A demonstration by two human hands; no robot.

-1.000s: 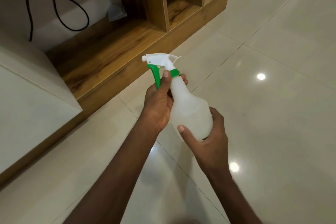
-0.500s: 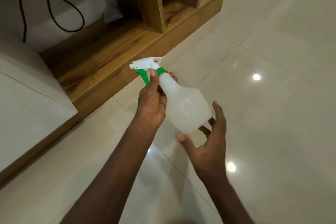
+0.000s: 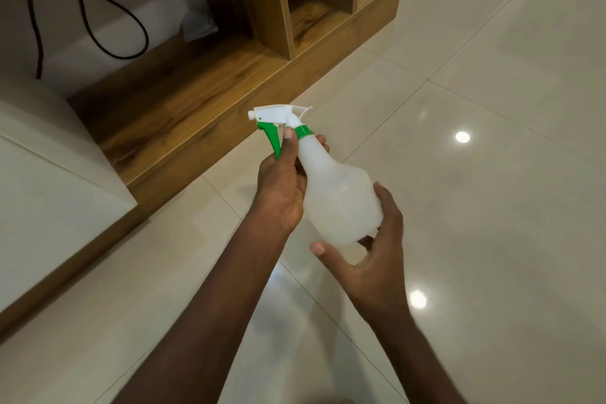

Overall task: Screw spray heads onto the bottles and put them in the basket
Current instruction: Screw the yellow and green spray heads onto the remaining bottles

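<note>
A translucent white bottle (image 3: 339,197) is being held in mid-air above the tiled floor (image 3: 492,174), tilted w/ its neck pointing up and to the left. A spray head (image 3: 278,116) is sitting on the neck: white body, green trigger (image 3: 272,138) hanging down on the left, green collar (image 3: 303,132) at the joint w/ the bottle.

The neck is being gripped by the left hand (image 3: 283,187), closed round it just below the collar; thumb is being pressed up along the near side, tip beside the collar, and fingertips are showing past the far side of the neck.

The bottle's base is being cupped loosely by the right hand (image 3: 373,259), spread wide open; thumb is being stretched out under the base, w/ the fingers reaching up the right side. Whether the palm is touching the bottom can't be told.

A wooden shelf unit (image 3: 229,75) is being shown behind, w/ a black cable (image 3: 98,26) hanging at the wall, top left.
</note>
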